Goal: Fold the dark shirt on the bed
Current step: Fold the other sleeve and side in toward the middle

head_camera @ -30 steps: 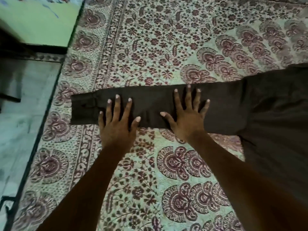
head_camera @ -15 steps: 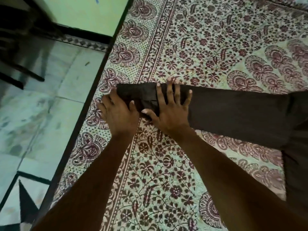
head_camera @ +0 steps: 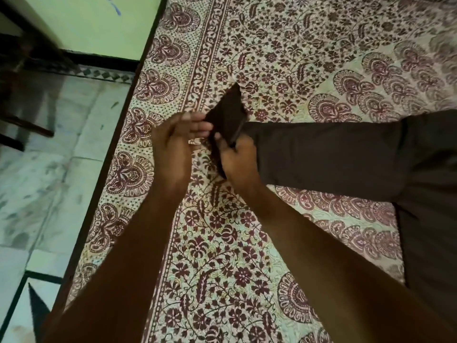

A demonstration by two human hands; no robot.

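Shirt (head_camera: 346, 154) dark brown, cuff (head_camera: 227, 115) upturned
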